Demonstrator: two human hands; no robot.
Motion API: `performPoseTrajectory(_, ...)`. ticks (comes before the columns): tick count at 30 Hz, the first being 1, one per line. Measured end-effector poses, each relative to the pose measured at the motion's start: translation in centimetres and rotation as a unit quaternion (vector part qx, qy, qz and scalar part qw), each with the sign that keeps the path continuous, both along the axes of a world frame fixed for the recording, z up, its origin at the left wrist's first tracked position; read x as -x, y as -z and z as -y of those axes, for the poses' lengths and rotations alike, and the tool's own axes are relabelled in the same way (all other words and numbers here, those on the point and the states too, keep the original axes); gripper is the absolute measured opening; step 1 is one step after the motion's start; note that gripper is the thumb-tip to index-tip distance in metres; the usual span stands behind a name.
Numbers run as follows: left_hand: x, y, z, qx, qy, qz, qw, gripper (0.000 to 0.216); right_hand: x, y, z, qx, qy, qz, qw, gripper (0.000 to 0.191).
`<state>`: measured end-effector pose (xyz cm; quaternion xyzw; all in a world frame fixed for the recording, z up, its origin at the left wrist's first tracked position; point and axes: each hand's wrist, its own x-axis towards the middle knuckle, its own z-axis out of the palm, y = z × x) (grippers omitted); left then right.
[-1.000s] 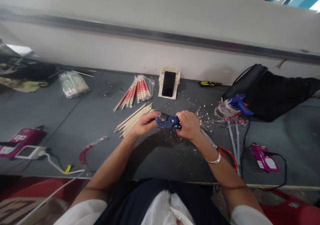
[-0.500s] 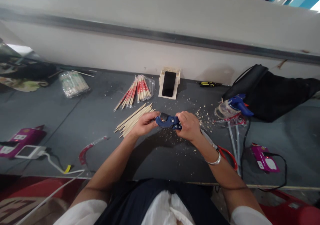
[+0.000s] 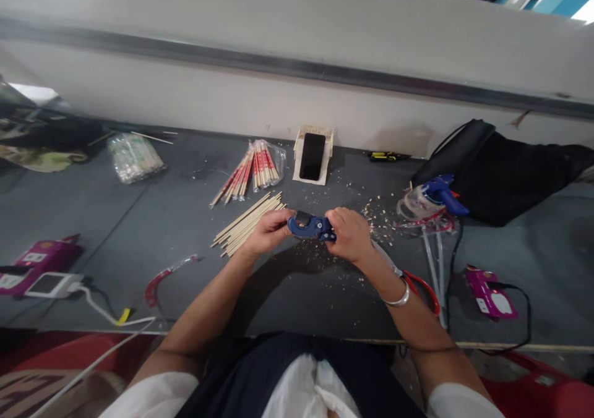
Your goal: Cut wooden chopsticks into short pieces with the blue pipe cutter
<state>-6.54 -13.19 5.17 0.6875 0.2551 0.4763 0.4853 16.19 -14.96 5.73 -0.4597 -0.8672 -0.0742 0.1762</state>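
My right hand point(image 3: 349, 234) is closed around the handle end of a blue pipe cutter point(image 3: 310, 225), held above the table at the middle of the view. At the cutter's jaw end, my left hand point(image 3: 268, 232) is closed, its fingertips against the jaw. Whatever those fingers pinch is hidden. Just beyond the left hand lies a row of bare wooden chopsticks point(image 3: 245, 223). Red-and-white wrapped chopsticks point(image 3: 263, 166) rest behind them, some in clear plastic. Small wood chips point(image 3: 371, 217) are scattered to the right of and below the cutter.
A phone point(image 3: 312, 156) leans on a wooden stand near the wall. Red-handled scissors point(image 3: 423, 291) lie partly under my right forearm. Rightward are a blue-topped tool point(image 3: 440, 194), a black bag point(image 3: 501, 170) and a purple box point(image 3: 490, 293). Leftward, a white cable point(image 3: 104, 310) crosses the table edge.
Both hands keep nearly the same hold on the pipe cutter. The whole view has shifted very slightly; nothing on the table has visibly moved.
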Motion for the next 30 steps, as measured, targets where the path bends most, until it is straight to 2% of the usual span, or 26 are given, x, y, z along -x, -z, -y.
performPoseTrajectory(11,-0.1,0.2,0.0,0.008,0.000,0.011,1.000,0.052,0.0,1.4,0.1,0.008,-0.005,-0.051,0.999,0.012)
performPoseTrajectory(17,-0.9,0.2,-0.1,0.029,-0.061,0.042,0.997,0.053,0.2,1.3,0.4,0.039,0.001,-0.122,0.992,0.009)
performPoseTrajectory(20,-1.2,0.0,0.0,0.030,-0.097,0.057,0.993,0.047,0.7,0.9,0.6,0.075,0.053,-0.256,0.962,0.015)
performPoseTrajectory(23,-1.7,-0.3,0.3,0.030,-0.122,0.074,0.989,0.043,0.7,0.3,0.9,0.157,0.081,-0.428,0.886,0.024)
performPoseTrajectory(25,-2.1,-0.4,0.6,0.035,-0.130,0.081,0.988,0.043,0.4,-0.2,1.5,0.207,0.077,-0.476,0.851,0.026)
performPoseTrajectory(27,-2.5,-0.5,1.0,0.044,-0.132,0.083,0.987,0.042,0.0,-0.6,2.5,0.227,0.072,-0.466,0.852,0.026)
performPoseTrajectory(30,-3.2,-0.7,1.8,0.059,-0.122,0.082,0.987,0.037,-0.4,-0.9,4.3,0.224,0.076,-0.408,0.882,0.024)
